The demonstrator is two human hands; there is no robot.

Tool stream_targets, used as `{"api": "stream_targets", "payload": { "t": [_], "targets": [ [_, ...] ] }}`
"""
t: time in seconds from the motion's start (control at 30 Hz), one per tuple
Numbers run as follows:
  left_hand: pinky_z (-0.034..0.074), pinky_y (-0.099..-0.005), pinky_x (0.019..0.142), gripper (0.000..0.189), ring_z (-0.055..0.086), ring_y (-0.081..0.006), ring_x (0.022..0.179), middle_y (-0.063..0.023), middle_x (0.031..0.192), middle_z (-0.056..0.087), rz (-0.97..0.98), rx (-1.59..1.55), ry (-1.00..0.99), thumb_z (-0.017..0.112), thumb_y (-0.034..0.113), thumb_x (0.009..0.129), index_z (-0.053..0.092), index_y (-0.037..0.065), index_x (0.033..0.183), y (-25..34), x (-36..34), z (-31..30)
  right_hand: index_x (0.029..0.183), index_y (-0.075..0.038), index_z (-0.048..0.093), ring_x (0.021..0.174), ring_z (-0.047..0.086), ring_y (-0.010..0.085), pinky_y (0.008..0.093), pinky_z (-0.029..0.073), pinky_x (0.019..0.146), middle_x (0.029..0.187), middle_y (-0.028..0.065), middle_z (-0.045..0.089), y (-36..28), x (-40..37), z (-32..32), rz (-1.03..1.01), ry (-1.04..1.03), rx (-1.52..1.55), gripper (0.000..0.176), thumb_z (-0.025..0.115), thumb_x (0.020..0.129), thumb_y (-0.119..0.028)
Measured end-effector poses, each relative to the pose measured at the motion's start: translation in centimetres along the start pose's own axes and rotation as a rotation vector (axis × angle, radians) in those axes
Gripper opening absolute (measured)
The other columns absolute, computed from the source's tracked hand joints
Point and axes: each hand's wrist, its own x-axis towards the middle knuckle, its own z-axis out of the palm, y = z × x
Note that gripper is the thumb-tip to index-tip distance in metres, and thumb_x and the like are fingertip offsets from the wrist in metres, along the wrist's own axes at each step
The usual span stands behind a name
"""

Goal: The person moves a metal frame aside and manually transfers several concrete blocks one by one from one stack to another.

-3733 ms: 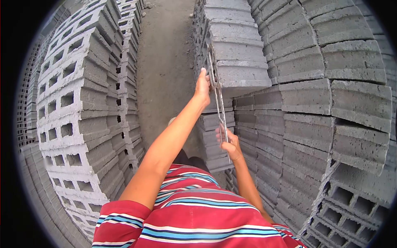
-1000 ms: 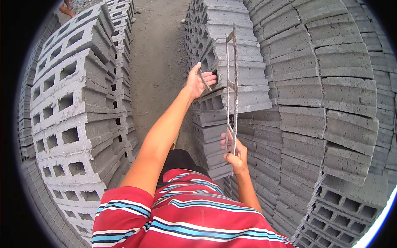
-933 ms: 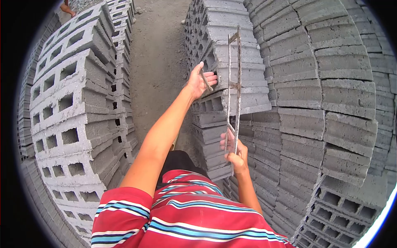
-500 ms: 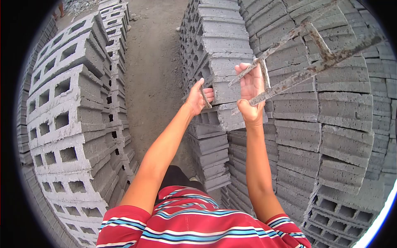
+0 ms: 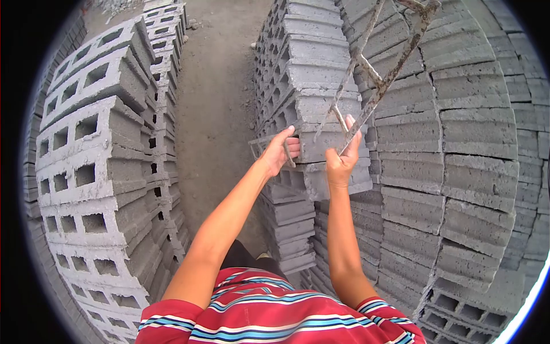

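My left hand (image 5: 279, 152) is at the left side of a grey hollow block (image 5: 326, 148) on the middle stack, its fingers curled round a short thin metal rod (image 5: 289, 155). Thin bars show just left of that hand, against the blocks. Over the same block's right part, my right hand (image 5: 345, 159) has its thumb and fingers about the lower end of a long rusty metal frame (image 5: 382, 86). The frame slants up and right, with crossbars between two long bars. Part of the grip is hidden behind the bar.
Stacked hollow blocks (image 5: 86, 123) rise on the left, their holes facing me. A dirt path (image 5: 209, 86) runs between them and the middle stack. More block stacks (image 5: 475, 132) fill the right side, with hollow ends (image 5: 472, 311) at the lower right.
The rusty frame has swung to a steeper angle and its top has moved left. My right hand has moved down and closed round the bar. My left hand sits slightly lower in view.
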Motion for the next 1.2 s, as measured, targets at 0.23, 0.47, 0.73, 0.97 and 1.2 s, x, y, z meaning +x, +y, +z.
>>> {"api": "stream_targets", "payload": {
  "t": [0.23, 0.47, 0.73, 0.97, 1.2],
  "targets": [
    [0.038, -0.033, 0.091, 0.081, 0.055, -0.0242, 0.097, -0.0189, 0.111, 0.056, -0.005, 0.001, 0.034, 0.052, 0.057, 0.076, 0.041, -0.011, 0.119, 0.2, 0.0, 0.5, 0.094, 0.005, 0.056, 0.055, 0.045, 0.0068, 0.0181, 0.038, 0.053, 0.066, 0.0015, 0.052, -3.0, 1.9, -0.3, 0.315, 0.195, 0.153, 0.033, 0.04, 0.066, 0.01],
    [0.038, -0.0331, 0.091, 0.087, 0.054, -0.0238, 0.1, -0.0205, 0.117, 0.052, -0.046, 0.013, 0.004, 0.052, 0.057, 0.076, 0.032, -0.012, 0.125, 0.2, -0.1, 0.1, 0.082, 0.001, 0.054, 0.057, 0.046, 0.0096, 0.0247, 0.042, 0.054, 0.063, 0.0044, 0.049, -12.1, 5.3, 1.9, 0.093, 0.259, 0.16, 0.017, 0.053, 0.081, -0.016],
    [0.039, -0.0318, 0.091, 0.09, 0.053, -0.0243, 0.1, -0.0211, 0.118, 0.049, -0.019, -0.032, 0.025, 0.053, 0.057, 0.075, 0.029, -0.014, 0.126, 0.3, -0.2, 0.6, 0.085, 0.0, 0.062, 0.052, 0.047, 0.0059, 0.0199, 0.04, 0.046, 0.07, 0.0018, 0.056, -9.3, 5.7, 2.0, 0.172, 0.311, -0.102, 0.037, 0.049, 0.09, -0.034],
    [0.044, -0.0288, 0.083, 0.087, 0.055, -0.0213, 0.091, -0.0185, 0.111, 0.052, -0.034, -0.021, 0.082, 0.054, 0.057, 0.074, 0.035, -0.013, 0.122, -0.3, 0.2, 0.5, 0.071, -0.001, 0.053, 0.04, 0.044, 0.0092, 0.0211, 0.03, 0.035, 0.08, 0.013, 0.063, -8.2, 5.6, 1.6, 0.282, 0.173, 0.05, 0.05, 0.046, 0.088, -0.048],
    [0.044, -0.0261, 0.076, 0.086, 0.054, -0.0198, 0.086, -0.0169, 0.11, 0.053, -0.028, -0.027, 0.101, 0.053, 0.058, 0.073, 0.037, -0.011, 0.122, -0.5, 0.1, 0.7, 0.06, -0.007, 0.037, 0.041, 0.039, 0.0122, 0.0215, 0.027, 0.038, 0.067, 0.0122, 0.054, -6.8, 4.9, 2.4, 0.159, 0.187, 0.243, 0.063, 0.027, 0.085, -0.065]
  ]
}}
